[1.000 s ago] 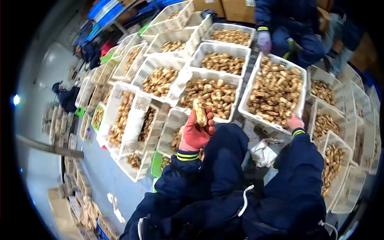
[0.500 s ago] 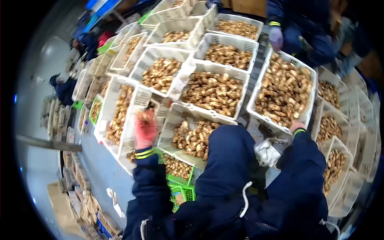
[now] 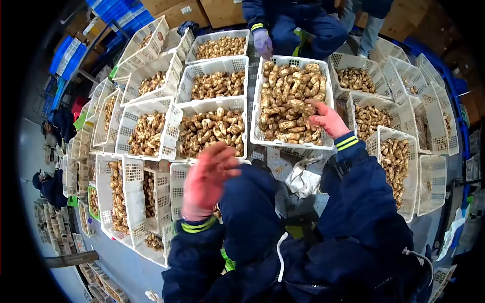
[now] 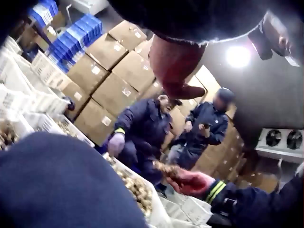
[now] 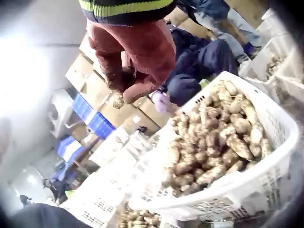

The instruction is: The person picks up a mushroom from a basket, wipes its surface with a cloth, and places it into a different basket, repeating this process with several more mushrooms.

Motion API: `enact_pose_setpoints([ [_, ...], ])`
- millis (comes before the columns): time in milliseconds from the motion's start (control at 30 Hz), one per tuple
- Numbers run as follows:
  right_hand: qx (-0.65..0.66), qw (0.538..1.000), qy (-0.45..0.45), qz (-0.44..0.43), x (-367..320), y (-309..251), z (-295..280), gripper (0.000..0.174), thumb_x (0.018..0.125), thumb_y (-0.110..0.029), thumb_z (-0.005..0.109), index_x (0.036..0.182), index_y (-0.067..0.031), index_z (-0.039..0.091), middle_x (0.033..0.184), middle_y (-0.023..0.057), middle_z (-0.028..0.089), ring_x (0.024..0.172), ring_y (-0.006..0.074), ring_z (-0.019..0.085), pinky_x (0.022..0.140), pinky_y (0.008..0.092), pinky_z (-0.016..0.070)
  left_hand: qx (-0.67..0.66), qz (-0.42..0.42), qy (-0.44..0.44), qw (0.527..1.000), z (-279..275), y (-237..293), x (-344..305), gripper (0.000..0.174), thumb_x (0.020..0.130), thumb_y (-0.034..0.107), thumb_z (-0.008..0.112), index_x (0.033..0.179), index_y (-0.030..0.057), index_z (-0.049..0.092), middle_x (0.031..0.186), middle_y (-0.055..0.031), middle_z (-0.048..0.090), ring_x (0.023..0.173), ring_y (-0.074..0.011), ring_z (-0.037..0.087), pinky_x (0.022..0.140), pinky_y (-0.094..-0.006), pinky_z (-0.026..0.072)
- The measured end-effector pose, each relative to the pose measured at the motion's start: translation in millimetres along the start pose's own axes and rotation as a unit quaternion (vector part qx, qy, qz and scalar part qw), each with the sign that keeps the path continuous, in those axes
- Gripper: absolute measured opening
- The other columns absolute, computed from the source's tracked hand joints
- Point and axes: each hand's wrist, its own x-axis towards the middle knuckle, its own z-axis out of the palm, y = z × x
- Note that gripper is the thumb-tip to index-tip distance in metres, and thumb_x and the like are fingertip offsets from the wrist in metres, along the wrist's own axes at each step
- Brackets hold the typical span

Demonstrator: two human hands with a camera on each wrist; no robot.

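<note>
Right hand: here it is over the near end of the big white crate (image 3: 293, 145), thumb and fingers pinching one knobbly, mushroom-like piece (image 4: 165, 168); the right hand (image 3: 329, 120) has it by the fingertips.
Left hand: up in front of the crates on the left, and it's a blur; the left hand (image 3: 206, 179) has its fingers loosely bent, with no piece showing in it.
Heap: more knobbly pieces (image 3: 283, 91) lie packed in that crate, just under the right hand, pointing every which way.
Weight: looks light, one hand's work, though a full crate would surely be heavy.
Feel: firm through the thick stem, I'd judge, with a little give; squeeze hard and it could bruise or snap.
Skin: rough and brown, so decent grip, but any damp or loose dirt could let it roll.
Best hold: around the thick middle, thumb against fingers, going easy on the knobbed end.
Beside the crate: a crumpled white bag (image 3: 303, 179) sits near the person's knees, apart from both hands.
</note>
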Motion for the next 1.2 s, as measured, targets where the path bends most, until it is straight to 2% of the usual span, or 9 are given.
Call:
enact_pose_setpoints([
  [200,0.013,0.99,-0.087,-0.106,-74,-41,28,0.058,0.072,0.008,0.048,0.128,-0.0009,0.044,0.127,0.005,0.049,0.113,0.0116,0.047,0.093,0.0233,0.0383,0.011,-0.059,-0.021,0.998,59,-132,46,0.048,0.093,0.032,0.047,0.128,-0.0012,0.038,0.125,-0.0139,0.049,0.111,-0.0238,0.051,0.092,-0.0375,0.0411],
  [400,-0.299,0.897,-0.116,-0.304,-95,-29,49,0.05,0.071,-0.002,0.047,0.12,-0.0056,0.053,0.122,0.0131,0.053,0.118,0.0263,0.047,0.102,0.0346,0.0339,-0.116,0.013,0.035,0.993,57,-169,63,0.041,0.094,0.033,0.045,0.122,0.0031,0.045,0.117,-0.0083,0.053,0.108,-0.0212,0.051,0.093,-0.0368,0.0403],
  [533,-0.15,0.975,0.009,-0.163,-86,-21,30,0.036,0.087,-0.009,0.051,0.122,-0.001,0.051,0.113,0.008,0.059,0.104,0.0166,0.056,0.089,0.0276,0.0432,-0.065,0.033,0.024,0.997,43,-160,60,0.038,0.092,0.033,0.05,0.113,0.0025,0.048,0.112,-0.009,0.054,0.104,-0.0235,0.052,0.092,-0.0382,0.0424],
  [700,-0.012,0.994,0.109,-0.01,-44,23,-24,0.027,0.087,-0.007,0.05,0.112,-0.0031,0.059,0.094,0.0031,0.063,0.077,0.0092,0.054,0.071,0.0229,0.0453,-0.084,0.018,0.076,0.993,22,-123,51,0.036,0.091,0.033,0.051,0.108,0.0016,0.05,0.105,-0.0104,0.057,0.1,-0.0261,0.055,0.089,-0.0388,0.0468],
  [767,-0.127,0.984,0.124,0.029,-29,27,-30,0.028,0.086,-0.015,0.052,0.111,-0.005,0.06,0.088,0.0024,0.064,0.073,0.0099,0.054,0.071,0.024,0.0454,-0.177,0.034,0.091,0.979,-6,-100,56,0.038,0.09,0.034,0.052,0.108,0.0007,0.051,0.113,-0.0133,0.056,0.103,-0.0296,0.054,0.094,-0.0425,0.0435],
  [867,-0.456,0.877,0.112,0.104,-7,44,-35,0.036,0.083,-0.032,0.05,0.113,-0.0147,0.061,0.107,0.0116,0.063,0.099,0.0271,0.06,0.086,0.0331,0.0447,-0.284,0.036,0.144,0.947,-21,-51,64,0.061,0.086,0.045,0.056,0.117,-0.0059,0.041,0.118,-0.0231,0.051,0.111,-0.0349,0.05,0.098,-0.0419,0.041],
  [933,-0.543,0.821,0.04,0.17,17,83,-54,0.037,0.082,-0.029,0.05,0.114,-0.0159,0.06,0.113,0.0114,0.061,0.103,0.0281,0.058,0.09,0.0352,0.0437,-0.311,0.041,0.137,0.94,-40,-39,63,0.082,0.084,0.047,0.056,0.133,-0.0081,0.02,0.131,-0.0291,0.039,0.119,-0.0377,0.045,0.099,-0.0424,0.0414],
  [1033,-0.629,0.76,-0.012,0.164,27,115,-57,0.037,0.082,-0.021,0.046,0.116,-0.0229,0.058,0.116,0.0131,0.058,0.106,0.0274,0.056,0.094,0.0356,0.041,-0.289,0.058,0.181,0.938,-35,-50,55,0.071,0.087,0.041,0.055,0.133,-0.0047,0.026,0.131,-0.0257,0.041,0.119,-0.0331,0.046,0.099,-0.0424,0.0415],
  [1200,-0.8,0.58,-0.108,0.107,60,173,-56,0.028,0.087,-0.029,0.046,0.111,-0.028,0.061,0.114,-0.0006,0.061,0.107,0.0173,0.056,0.085,0.035,0.0459,-0.306,-0.081,0.026,0.948,4,-106,57,0.043,0.093,0.033,0.047,0.122,0.0019,0.049,0.124,-0.0155,0.053,0.111,-0.0274,0.054,0.09,-0.0366,0.0459],
])
